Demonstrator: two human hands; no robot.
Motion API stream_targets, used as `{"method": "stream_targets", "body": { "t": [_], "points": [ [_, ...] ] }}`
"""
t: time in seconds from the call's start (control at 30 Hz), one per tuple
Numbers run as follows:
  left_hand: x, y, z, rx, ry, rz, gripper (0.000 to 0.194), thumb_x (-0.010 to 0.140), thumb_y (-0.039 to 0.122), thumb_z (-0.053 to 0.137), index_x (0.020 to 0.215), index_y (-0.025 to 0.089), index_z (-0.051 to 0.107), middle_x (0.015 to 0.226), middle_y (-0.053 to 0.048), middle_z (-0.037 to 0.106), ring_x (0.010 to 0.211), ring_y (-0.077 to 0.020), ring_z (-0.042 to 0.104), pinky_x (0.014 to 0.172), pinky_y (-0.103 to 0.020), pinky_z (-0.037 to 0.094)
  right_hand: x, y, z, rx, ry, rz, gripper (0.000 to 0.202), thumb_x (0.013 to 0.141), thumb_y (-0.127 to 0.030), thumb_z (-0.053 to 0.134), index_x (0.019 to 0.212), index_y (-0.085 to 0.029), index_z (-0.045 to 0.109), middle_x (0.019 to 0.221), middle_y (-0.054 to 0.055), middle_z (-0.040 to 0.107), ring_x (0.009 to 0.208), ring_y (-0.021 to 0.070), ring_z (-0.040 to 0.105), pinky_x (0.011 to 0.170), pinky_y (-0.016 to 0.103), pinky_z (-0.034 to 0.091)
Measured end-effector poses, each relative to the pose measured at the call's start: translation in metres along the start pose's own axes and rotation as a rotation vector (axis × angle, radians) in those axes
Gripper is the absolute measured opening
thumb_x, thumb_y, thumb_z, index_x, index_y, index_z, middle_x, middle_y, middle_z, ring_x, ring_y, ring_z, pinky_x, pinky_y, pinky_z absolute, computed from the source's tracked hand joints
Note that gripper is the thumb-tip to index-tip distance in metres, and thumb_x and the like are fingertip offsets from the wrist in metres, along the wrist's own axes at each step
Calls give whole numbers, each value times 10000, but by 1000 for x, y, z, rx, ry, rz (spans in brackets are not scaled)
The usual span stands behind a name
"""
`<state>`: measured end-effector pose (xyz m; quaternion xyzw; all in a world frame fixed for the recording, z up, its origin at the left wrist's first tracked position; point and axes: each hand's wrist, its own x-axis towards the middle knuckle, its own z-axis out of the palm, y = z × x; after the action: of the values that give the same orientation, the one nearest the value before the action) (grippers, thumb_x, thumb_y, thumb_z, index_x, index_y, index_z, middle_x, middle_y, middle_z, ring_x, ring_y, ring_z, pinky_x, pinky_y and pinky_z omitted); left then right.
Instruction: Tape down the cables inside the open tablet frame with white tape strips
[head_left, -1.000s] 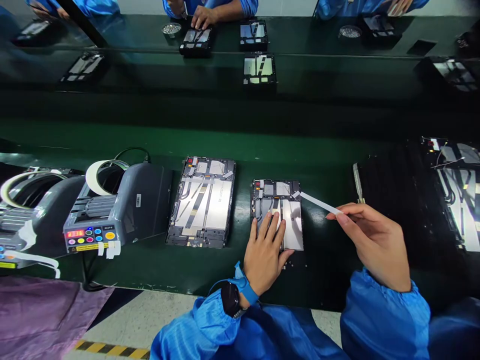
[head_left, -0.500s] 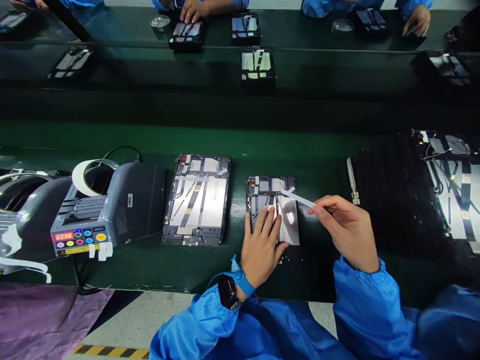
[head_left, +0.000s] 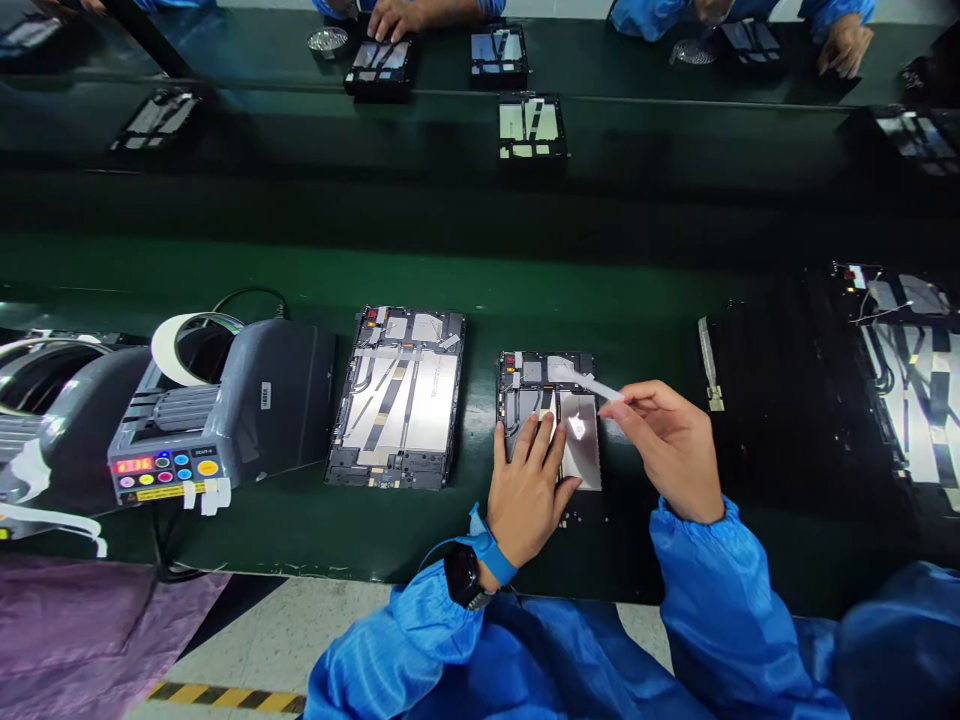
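An opened tablet lies on the dark green bench, its battery and circuitry facing up. My left hand rests flat across its lower left part, fingers spread, pressing nothing between them. Pinched in my right hand is the end of a white adhesive strip; its far end lies over the upper right part of the tablet. To the left of my left hand, a second opened tablet lies face-down style with white tape across its parts.
A grey tape dispenser with a white roll stands left, another dispenser beside it. Further opened tablets lie at the right. Across the bench are a small tablet stack and co-workers' hands.
My right hand has moved slightly left and up, toward the tablet, with the strip. The strip's far end has shifted left. My left hand stays on the tablet; the view has shifted a little.
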<state>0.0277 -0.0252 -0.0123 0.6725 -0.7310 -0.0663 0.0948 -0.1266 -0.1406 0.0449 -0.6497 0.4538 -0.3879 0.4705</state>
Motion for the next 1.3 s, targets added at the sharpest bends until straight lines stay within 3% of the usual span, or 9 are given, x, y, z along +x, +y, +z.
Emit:
{"method": "stream_targets", "body": {
  "t": [0.13,0.3,0.4,0.67,0.8,0.93,1.1,1.3],
  "points": [
    [0,0,0,2,0,3,657,1081,556,428,1622,183,407,1706,-56,347,1566,-302,316,1268,-682,277,7,30,15,-200,5,-165,298,943,-298,726,1215,-243,617,1170,73,745,1124,252,701,1028,446,532],
    [0,-1,0,-13,2,6,647,1091,538,412,1625,173,396,1699,-66,360,1560,-301,327,1259,-693,283,17,63,33,-448,-18,-351,469,921,-301,712,1360,-233,565,1392,144,656,1369,328,572,1133,539,441],
    [0,-1,0,-17,5,3,635,1094,531,408,1618,173,408,1699,-64,360,1564,-304,322,1256,-692,287,19,70,38,-491,-25,-388,545,911,-287,702,1421,-229,520,1487,163,585,1441,344,503,1164,569,389],
    [0,0,0,-18,11,-3,647,1101,532,376,1623,149,394,1675,-89,401,1554,-293,349,1275,-695,247,22,70,39,-509,-9,-370,560,927,-282,667,1453,-235,483,1482,153,589,1476,334,466,1185,588,346],
    [0,0,0,3,3,-5,651,1103,533,365,1620,138,394,1678,-98,395,1559,-304,335,1265,-733,231,20,54,37,-446,34,-356,439,926,-330,691,1341,-236,582,1408,135,642,1410,334,532,1159,570,399],
    [0,-1,0,19,-16,11,667,1100,537,373,1627,128,380,1684,-110,383,1578,-309,301,1281,-707,224,14,22,35,-168,46,-252,150,947,-369,704,1007,-235,672,1091,87,731,1100,267,678,1012,465,518],
    [0,-3,-1,18,-17,27,692,1090,553,404,1629,120,372,1695,-108,361,1568,-321,309,1276,-716,228,15,2,45,119,-53,16,268,914,-433,742,779,-214,666,765,29,674,716,169,619,689,319,517],
    [2,-8,-3,11,-20,64,679,1094,557,390,1616,122,393,1688,-118,372,1559,-325,319,1269,-763,164,25,10,62,303,-127,192,383,813,-557,818,772,-206,672,769,43,714,741,192,695,705,322,560]
  ]
}}
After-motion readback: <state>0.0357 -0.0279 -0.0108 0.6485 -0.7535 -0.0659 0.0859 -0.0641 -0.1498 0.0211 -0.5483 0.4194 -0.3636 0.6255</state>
